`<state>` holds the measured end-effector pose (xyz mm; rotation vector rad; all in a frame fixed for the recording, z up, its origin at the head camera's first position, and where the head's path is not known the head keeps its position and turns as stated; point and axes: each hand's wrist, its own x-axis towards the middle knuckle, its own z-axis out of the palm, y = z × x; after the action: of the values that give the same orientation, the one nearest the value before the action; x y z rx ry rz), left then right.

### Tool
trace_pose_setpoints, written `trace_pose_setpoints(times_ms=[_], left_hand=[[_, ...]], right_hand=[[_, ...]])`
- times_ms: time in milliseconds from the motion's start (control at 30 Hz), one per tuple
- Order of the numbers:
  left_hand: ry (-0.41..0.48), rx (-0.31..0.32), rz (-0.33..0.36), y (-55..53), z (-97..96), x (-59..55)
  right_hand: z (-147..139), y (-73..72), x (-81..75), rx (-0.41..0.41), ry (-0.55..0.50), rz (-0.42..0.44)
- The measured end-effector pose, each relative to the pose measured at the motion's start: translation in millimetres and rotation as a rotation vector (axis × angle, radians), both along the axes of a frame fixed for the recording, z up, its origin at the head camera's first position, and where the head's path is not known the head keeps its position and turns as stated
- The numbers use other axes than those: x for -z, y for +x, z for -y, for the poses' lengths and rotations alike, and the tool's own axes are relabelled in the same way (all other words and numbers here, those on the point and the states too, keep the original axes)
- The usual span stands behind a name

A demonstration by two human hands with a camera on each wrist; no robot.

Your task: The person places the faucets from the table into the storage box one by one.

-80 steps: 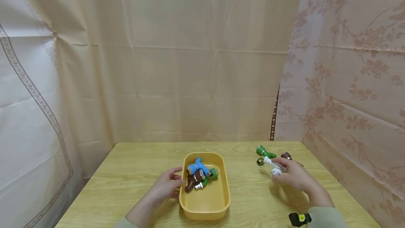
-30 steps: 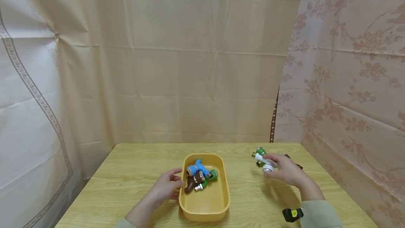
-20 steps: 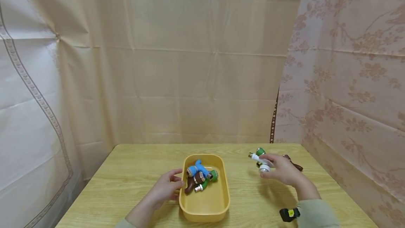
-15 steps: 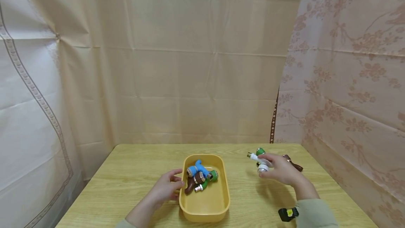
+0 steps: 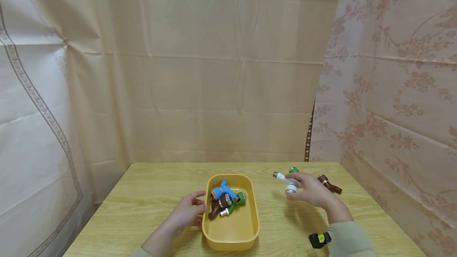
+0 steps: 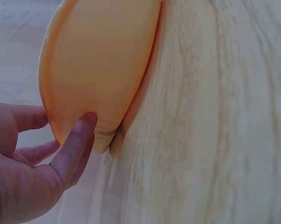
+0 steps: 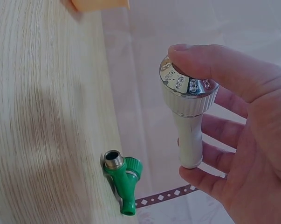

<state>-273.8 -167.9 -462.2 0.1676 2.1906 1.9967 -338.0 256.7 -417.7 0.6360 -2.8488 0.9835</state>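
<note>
White tap fitting point(image 7: 190, 137) is above the desk point(image 5: 157, 185), right of the yellow tub point(image 5: 233, 229), in the grip of your right hand point(image 5: 310, 189), thumb point(image 7: 215, 63) on its chrome end point(image 7: 193, 87); your left hand point(image 5: 185, 211) touches the tub.

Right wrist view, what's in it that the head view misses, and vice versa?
Right wrist only: markings on the cap of the white tap and the metal end of the loose green tap. Head only: the left hand, the blue tap in the basin and the brown tap on the table. Both: the right hand holding the white tap, parts of the loose green tap, basin and table.
</note>
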Motion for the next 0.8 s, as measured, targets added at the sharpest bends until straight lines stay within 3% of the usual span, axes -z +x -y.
trace_pose_setpoints(times_ms=[800], left_hand=[[0.002, 0.003, -0.001, -0.4, 0.1, 0.2]], right_hand=[[26, -9.5, -7.1, -0.017, 0.013, 0.018]])
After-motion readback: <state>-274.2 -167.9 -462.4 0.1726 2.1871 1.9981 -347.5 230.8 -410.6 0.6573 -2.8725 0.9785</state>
